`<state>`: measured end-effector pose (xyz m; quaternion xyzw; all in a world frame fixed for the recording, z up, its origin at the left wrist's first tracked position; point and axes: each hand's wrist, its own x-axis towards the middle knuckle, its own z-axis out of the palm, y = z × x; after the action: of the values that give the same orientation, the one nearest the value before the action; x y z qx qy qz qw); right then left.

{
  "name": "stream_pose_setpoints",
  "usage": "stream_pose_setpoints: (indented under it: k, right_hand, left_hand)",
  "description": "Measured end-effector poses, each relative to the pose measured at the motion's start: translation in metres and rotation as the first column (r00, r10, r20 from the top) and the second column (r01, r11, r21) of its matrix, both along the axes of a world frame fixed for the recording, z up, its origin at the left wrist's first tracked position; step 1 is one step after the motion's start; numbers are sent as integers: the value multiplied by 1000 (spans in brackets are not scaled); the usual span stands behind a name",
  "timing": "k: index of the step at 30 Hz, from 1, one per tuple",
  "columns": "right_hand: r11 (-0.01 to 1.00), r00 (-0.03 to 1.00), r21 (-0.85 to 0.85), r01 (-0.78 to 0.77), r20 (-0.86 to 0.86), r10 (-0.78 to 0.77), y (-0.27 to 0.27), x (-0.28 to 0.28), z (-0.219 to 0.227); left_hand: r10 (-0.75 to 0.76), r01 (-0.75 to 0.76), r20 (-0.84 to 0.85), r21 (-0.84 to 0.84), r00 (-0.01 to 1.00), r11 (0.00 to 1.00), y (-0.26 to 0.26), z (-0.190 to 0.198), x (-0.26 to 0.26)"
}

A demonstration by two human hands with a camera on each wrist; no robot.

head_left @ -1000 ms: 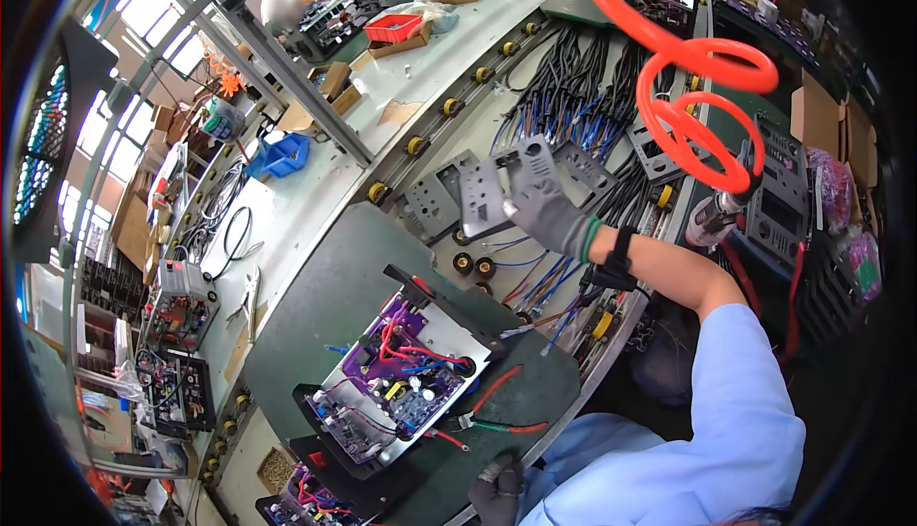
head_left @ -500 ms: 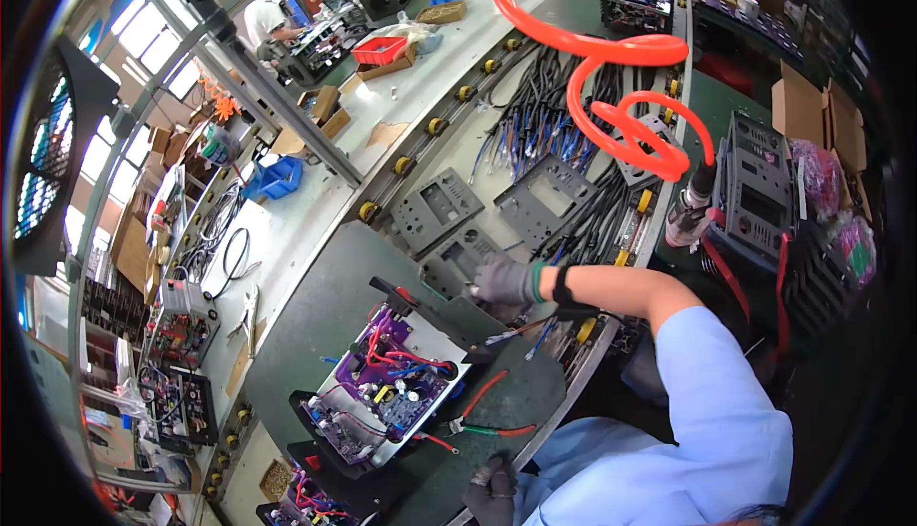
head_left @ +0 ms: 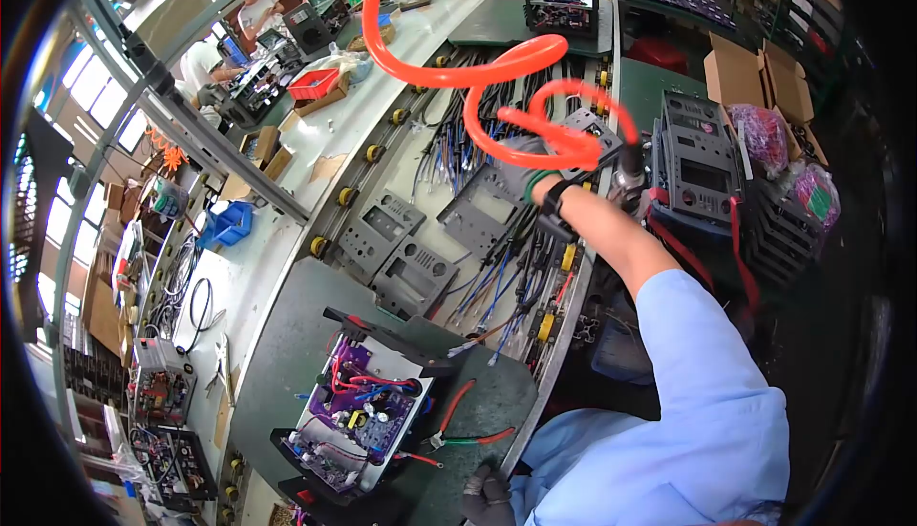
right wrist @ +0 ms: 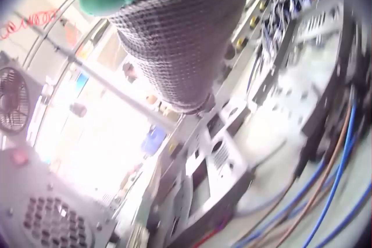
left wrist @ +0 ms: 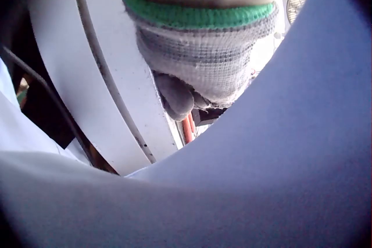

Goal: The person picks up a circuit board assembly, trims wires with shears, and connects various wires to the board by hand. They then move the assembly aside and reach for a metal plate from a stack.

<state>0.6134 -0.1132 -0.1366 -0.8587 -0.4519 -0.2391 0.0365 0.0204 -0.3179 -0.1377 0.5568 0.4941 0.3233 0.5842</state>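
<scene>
My right hand [head_left: 516,155], in a grey glove with a green cuff, reaches to the upper end of a grey metal panel [head_left: 470,230] with cutouts. Its fingers are hidden in the head view, partly behind the orange hose, and the right wrist view shows mainly the back of the glove [right wrist: 180,44]. I cannot tell whether it grips anything. Two similar panels, one farther left [head_left: 368,241] and one nearer [head_left: 406,285], lie beside it. My left hand [head_left: 489,495] rests loosely curled at the bench's front edge, holding nothing.
A chassis with a purple circuit board [head_left: 358,416] stands on the green bench; pliers with red and green handles [head_left: 439,440] lie beside it. Bundled cables [head_left: 449,149] lie behind the panels. A coiled orange hose [head_left: 506,67] hangs overhead. More panels [head_left: 702,158] stand at right.
My right hand held a panel, laid it down near the green bench, then moved away to the farther panel. The head view turned rightward. My left hand stayed put.
</scene>
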Motion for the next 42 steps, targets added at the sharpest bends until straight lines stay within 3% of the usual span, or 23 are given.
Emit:
stream_pose_setpoints:
  k: [3,6,8,11,12,15,16,17,20,22,23,24,25,26,28,30,31,33,34,38,39,41,42]
  right_hand:
    - [846,871,-283,452,-65,-488,-53,55,-9]
    - [732,844,-460,502,75,-531,-68,52,-11]
    - [707,841,-495,505,98,-532,-62,71,-49]
    - [596,769,-490,636,465,-438,-42,119,-123]
    - [613,777,-485,624,466,-422,-32,102,-98]
    - [689,771,-370,624,142,-621,-41,65,-24]
    - [794,805,-255,551,-87,-587,-36,67,-9]
    - [820,807,-208,533,-168,-567,-34,55,7]
    - [867,842,-117,485,-205,-499,-21,15,54]
    - [905,901,49,422,-130,-413,-2,8,55]
    - [963,931,-25,268,-249,-265,6,1,61]
    - [985,987,72,154,-63,-149,14,-22,68]
    - [998,981,-43,-38,-191,30,26,-35,73]
    - [987,999,-158,13,49,-5,53,-46,52]
    - [976,975,-82,-201,82,208,88,-68,31]
    - [949,961,-194,-248,78,267,121,-89,13]
    - [921,958,-266,-284,-116,261,139,-94,4]
    - [928,967,-303,-219,-195,165,161,-100,-38]
    - [972,996,-224,-66,-66,52,176,-99,-68]
    - [996,994,-19,-83,65,84,173,-88,-86]
    - [976,968,-172,-131,-236,88,174,-88,-58]
    - [909,930,-272,-316,-280,239,165,-96,-38]
    - [914,880,-170,-369,-378,286,161,-100,-35]
  left_hand:
    - [81,-80,91,-7,993,997,-2,9,12]
    - [12,-13,79,1,997,1000,0,-14,-4]
    - [6,41,-199,231,980,972,-5,-24,-12]
    - [45,-46,17,62,999,997,1,17,14]
    - [68,-70,21,67,997,995,1,23,17]
    - [121,-121,25,3,992,993,0,22,18]
    - [90,-91,17,47,996,995,0,10,14]
    - [59,-59,0,90,998,994,-2,5,9]
    - [121,-120,-38,22,992,992,-2,26,15]
    - [128,-128,-35,21,991,992,-4,11,9]
    - [129,-129,-32,20,991,991,-4,2,7]
    - [134,-133,-34,23,990,991,-4,5,10]
    - [128,-123,-56,85,990,989,-3,10,12]
    - [124,-112,-79,150,989,982,-1,13,15]
    - [213,-202,-53,161,976,966,-3,8,20]
    - [279,-271,-43,138,959,953,-6,7,24]
    - [253,-244,-60,124,966,962,-4,11,25]
    - [196,-187,-82,110,977,976,-2,17,27]
    - [181,-170,-88,113,980,979,0,19,28]
    - [157,-142,-121,123,980,982,4,23,28]
    - [154,-139,-122,124,981,982,4,22,29]
    - [147,-131,-126,129,981,983,5,22,29]
    - [143,-127,-123,132,982,983,6,21,29]
